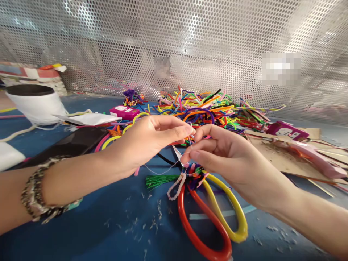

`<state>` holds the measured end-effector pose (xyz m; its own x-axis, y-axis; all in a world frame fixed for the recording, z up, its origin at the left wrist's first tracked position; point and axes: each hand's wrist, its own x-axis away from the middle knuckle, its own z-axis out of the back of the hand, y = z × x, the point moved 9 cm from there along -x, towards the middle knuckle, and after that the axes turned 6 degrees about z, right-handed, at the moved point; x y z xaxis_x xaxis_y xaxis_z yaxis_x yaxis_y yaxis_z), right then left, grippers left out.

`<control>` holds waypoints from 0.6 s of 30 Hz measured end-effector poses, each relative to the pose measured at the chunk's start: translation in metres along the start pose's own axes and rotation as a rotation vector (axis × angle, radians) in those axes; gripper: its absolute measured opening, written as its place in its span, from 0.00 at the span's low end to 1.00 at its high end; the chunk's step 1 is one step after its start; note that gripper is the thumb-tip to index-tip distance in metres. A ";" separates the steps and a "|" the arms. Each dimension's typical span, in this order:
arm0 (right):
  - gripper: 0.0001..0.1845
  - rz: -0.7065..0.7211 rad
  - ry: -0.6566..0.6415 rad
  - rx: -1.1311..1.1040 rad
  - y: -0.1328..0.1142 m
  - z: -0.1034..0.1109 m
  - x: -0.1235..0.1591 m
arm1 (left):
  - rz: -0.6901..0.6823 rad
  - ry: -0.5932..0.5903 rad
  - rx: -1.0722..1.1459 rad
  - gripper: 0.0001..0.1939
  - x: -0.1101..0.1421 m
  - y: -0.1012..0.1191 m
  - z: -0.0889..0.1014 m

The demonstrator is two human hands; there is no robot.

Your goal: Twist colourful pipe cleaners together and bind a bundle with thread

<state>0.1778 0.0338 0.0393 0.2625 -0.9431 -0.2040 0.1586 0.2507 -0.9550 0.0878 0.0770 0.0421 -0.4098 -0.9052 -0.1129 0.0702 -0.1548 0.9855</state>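
Note:
A thin pale thread [160, 172] runs between my hands and droops in a loop below them. My left hand [152, 141] pinches it between thumb and forefinger. Closed beside it, my right hand [231, 156] holds the thread lower down between thumb and fingers, its forefinger nearly touching my left fingertips. Under the hands lie scissors with one red and one yellow handle [187, 214], their blades partly hidden. A loop of pale beads [170, 192], a green tassel [160, 180] and a multicoloured bundle [195, 177] rest against the scissors.
Colourful pipe cleaners [201, 105] are heaped at the back before a perforated metal screen [130, 47]. A white cup-like container [35, 108] and a black phone-like slab [67, 145] stand left. On the right, a pink glue gun [318, 157] lies on cardboard [272, 156]. White scraps dot the blue table.

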 end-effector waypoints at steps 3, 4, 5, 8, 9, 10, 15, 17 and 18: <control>0.07 -0.019 0.027 0.002 0.003 0.002 0.001 | 0.058 -0.038 0.017 0.06 -0.002 -0.012 -0.004; 0.07 -0.019 0.035 0.003 0.003 0.003 0.001 | 0.087 -0.071 0.030 0.07 -0.003 -0.017 -0.007; 0.08 -0.014 0.042 0.006 0.003 0.004 0.001 | 0.119 -0.102 0.049 0.09 -0.004 -0.022 -0.010; 0.09 0.007 0.092 0.038 0.002 0.012 -0.001 | 0.168 -0.136 0.096 0.16 -0.007 -0.029 -0.012; 0.10 0.016 0.119 0.051 0.002 0.015 -0.002 | 0.150 -0.115 0.077 0.18 -0.008 -0.027 -0.010; 0.10 0.024 0.147 0.064 0.002 0.019 -0.002 | 0.115 -0.087 0.034 0.19 -0.009 -0.022 -0.006; 0.12 0.038 0.214 0.077 0.005 0.029 -0.005 | -0.059 -0.055 -0.245 0.12 -0.001 0.003 -0.004; 0.11 0.029 0.196 0.055 0.007 0.026 -0.006 | -0.087 -0.095 -0.265 0.15 0.003 0.003 -0.010; 0.11 0.018 0.182 0.042 0.009 0.024 -0.005 | -0.095 -0.115 -0.266 0.17 0.005 0.002 -0.013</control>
<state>0.2008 0.0463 0.0375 0.0900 -0.9615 -0.2597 0.1957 0.2727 -0.9420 0.0979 0.0670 0.0416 -0.5252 -0.8333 -0.1726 0.2563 -0.3483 0.9017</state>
